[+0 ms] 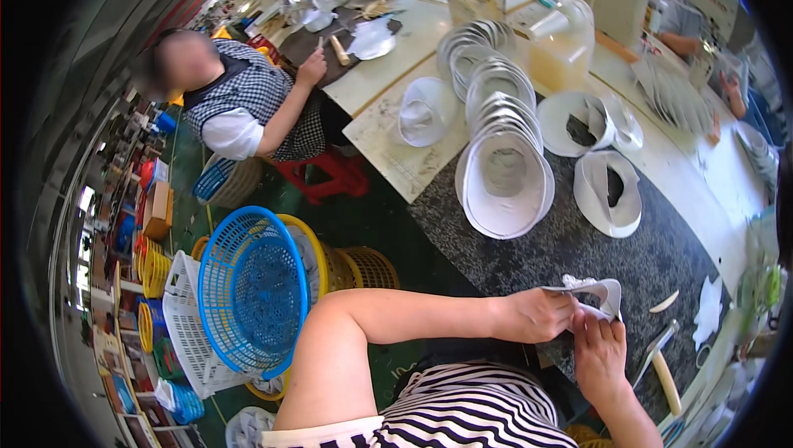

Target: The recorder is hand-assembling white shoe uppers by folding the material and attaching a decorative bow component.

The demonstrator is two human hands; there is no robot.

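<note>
Both my hands are closed on one white, curved, ring-shaped piece (610, 293) at the front edge of the dark mottled table mat (529, 262). Its left edge is pinched in my left hand (537, 316), whose fingertips are partly hidden. My right hand (601, 353) grips the lower side, fingers pointing up. Beyond them a long stack of nested white pieces (505, 180) leans away from me. Two more ring-shaped pieces (607, 200) lie to its right. A hammer (666, 382) with a pale wooden handle rests right of my right hand, near a small cream sliver (664, 302) and a white scrap (708, 311).
Behind the stack stand translucent plastic containers (562, 47). To my left are a blue mesh basket (253, 283) and yellow baskets (361, 265). A co-worker (248, 109) sits at the table's far left on a red stool (324, 175). Another person's hand (732, 91) shows far right.
</note>
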